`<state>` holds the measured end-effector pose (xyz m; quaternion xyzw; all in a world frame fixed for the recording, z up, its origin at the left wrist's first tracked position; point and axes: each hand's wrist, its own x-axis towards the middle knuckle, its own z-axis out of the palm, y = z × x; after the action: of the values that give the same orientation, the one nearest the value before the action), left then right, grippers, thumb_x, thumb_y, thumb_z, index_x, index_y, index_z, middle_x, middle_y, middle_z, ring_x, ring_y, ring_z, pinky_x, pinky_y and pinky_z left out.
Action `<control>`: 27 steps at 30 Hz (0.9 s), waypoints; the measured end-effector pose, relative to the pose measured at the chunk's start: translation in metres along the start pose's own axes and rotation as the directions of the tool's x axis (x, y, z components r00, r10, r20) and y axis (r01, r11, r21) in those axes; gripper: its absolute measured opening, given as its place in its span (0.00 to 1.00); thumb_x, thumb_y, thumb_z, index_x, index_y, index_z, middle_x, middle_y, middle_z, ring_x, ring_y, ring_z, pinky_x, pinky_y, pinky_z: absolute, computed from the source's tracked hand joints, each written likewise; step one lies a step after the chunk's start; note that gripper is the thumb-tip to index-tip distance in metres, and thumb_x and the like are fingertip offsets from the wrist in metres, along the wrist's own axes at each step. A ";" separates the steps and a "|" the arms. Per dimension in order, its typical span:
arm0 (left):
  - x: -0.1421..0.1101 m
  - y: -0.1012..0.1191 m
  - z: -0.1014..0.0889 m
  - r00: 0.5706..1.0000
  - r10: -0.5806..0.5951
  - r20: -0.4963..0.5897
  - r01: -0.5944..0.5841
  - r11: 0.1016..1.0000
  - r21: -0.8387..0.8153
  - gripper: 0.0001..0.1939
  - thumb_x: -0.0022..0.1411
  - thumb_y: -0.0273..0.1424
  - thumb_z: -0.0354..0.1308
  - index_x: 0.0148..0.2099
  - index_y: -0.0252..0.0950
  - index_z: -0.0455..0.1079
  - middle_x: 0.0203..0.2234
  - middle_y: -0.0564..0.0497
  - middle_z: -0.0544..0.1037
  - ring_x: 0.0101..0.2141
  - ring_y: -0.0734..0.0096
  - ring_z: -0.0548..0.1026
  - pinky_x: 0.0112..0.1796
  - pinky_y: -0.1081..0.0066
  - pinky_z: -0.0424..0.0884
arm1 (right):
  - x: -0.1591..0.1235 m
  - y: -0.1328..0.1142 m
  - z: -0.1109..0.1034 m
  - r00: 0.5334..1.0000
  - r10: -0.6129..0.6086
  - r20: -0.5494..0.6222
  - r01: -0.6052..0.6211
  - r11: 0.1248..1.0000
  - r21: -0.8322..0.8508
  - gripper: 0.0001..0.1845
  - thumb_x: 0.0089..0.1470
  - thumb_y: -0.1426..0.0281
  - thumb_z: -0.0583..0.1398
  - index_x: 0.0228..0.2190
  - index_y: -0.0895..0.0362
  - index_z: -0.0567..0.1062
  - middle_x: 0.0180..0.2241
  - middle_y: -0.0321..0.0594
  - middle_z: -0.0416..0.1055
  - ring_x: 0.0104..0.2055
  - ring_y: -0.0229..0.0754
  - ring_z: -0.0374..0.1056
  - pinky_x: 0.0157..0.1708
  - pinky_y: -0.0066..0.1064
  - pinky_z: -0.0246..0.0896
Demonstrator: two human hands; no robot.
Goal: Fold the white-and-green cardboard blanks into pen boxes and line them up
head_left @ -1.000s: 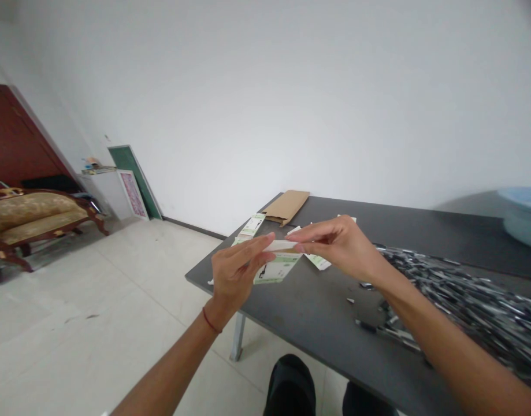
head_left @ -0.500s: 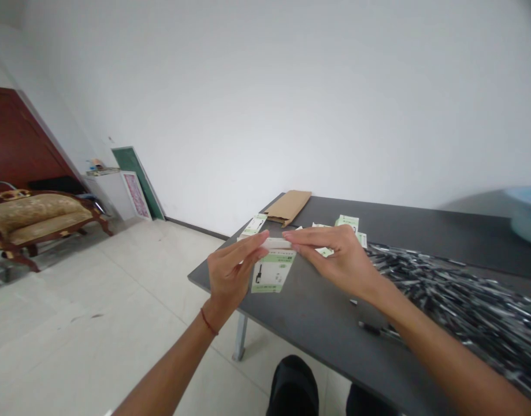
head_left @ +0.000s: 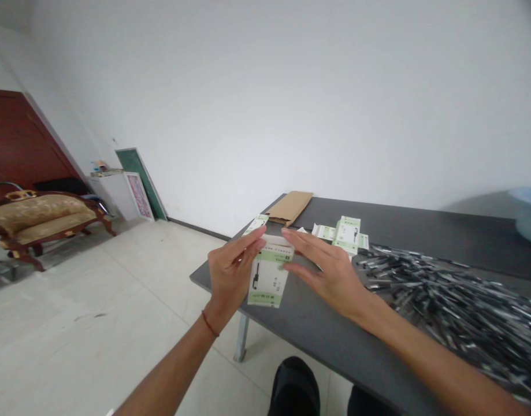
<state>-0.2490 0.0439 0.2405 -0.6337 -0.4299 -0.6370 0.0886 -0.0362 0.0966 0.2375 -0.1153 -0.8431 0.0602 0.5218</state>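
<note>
A small white and green cardboard box, printed with a black pen picture, is held up over the near left part of the table. At its upper left corner, my left hand pinches the edge between thumb and fingers. My right hand grips the right side, index finger at the top corner and thumb lower on the front. Between the hands the white upper end of the box shows as a slot-like fold; its inside is hard to see. More such boxes lie behind my right hand, and another is behind my left.
A large heap of black and clear pens spreads over the right of the dark table. A brown paper envelope lies at the far left corner. On the right stands a light blue basin. A sofa is across the floor.
The box's printed front has tilted more into view and its top end looks wider. My right thumb has moved down the front, farther from the index finger.
</note>
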 end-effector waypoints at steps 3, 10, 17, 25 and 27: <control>0.001 0.000 -0.001 0.998 0.008 0.059 -0.008 1.000 -0.001 0.13 0.68 0.31 0.66 0.54 0.46 0.81 0.40 0.54 0.87 0.26 0.79 0.80 0.25 0.81 0.72 | -0.004 0.001 0.011 0.994 0.055 -0.093 -0.052 0.998 0.034 0.36 0.61 0.77 0.66 0.66 0.45 0.68 0.59 0.43 0.76 0.60 0.47 0.73 0.61 0.44 0.72; 0.007 0.001 -0.006 0.962 0.210 0.175 -0.210 0.978 -0.020 0.19 0.67 0.30 0.67 0.59 0.45 0.78 0.47 0.52 0.85 0.41 0.71 0.85 0.43 0.76 0.81 | 0.001 0.003 0.004 0.993 0.022 -0.116 -0.016 0.999 0.051 0.35 0.61 0.81 0.65 0.65 0.44 0.70 0.61 0.44 0.74 0.61 0.47 0.72 0.63 0.46 0.69; 0.010 0.003 -0.005 0.949 0.275 0.155 -0.270 0.961 -0.051 0.21 0.62 0.28 0.72 0.56 0.45 0.78 0.51 0.51 0.84 0.43 0.68 0.86 0.44 0.74 0.84 | 0.005 0.002 -0.004 0.997 -0.042 -0.062 0.046 0.997 0.056 0.35 0.64 0.80 0.62 0.67 0.43 0.67 0.64 0.43 0.70 0.64 0.47 0.70 0.64 0.48 0.68; 0.008 0.008 -0.002 0.978 0.137 0.155 -0.122 0.987 -0.102 0.12 0.62 0.25 0.70 0.48 0.41 0.80 0.48 0.52 0.85 0.41 0.70 0.86 0.41 0.76 0.85 | 0.007 0.000 -0.009 0.998 -0.055 0.013 0.054 0.996 0.069 0.33 0.65 0.79 0.60 0.67 0.44 0.66 0.64 0.44 0.70 0.65 0.47 0.68 0.64 0.49 0.67; 0.008 0.008 -0.001 0.980 0.130 0.153 -0.114 0.988 -0.108 0.11 0.63 0.25 0.70 0.48 0.40 0.80 0.47 0.52 0.85 0.41 0.71 0.86 0.40 0.77 0.84 | 0.007 0.000 -0.009 0.998 -0.051 0.031 0.049 0.997 0.058 0.34 0.66 0.79 0.59 0.67 0.42 0.65 0.64 0.45 0.70 0.65 0.48 0.67 0.63 0.50 0.68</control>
<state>-0.2456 0.0416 0.2508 -0.7115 -0.3641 -0.5979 0.0615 -0.0315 0.0986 0.2475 -0.0782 -0.8520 0.0729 0.5125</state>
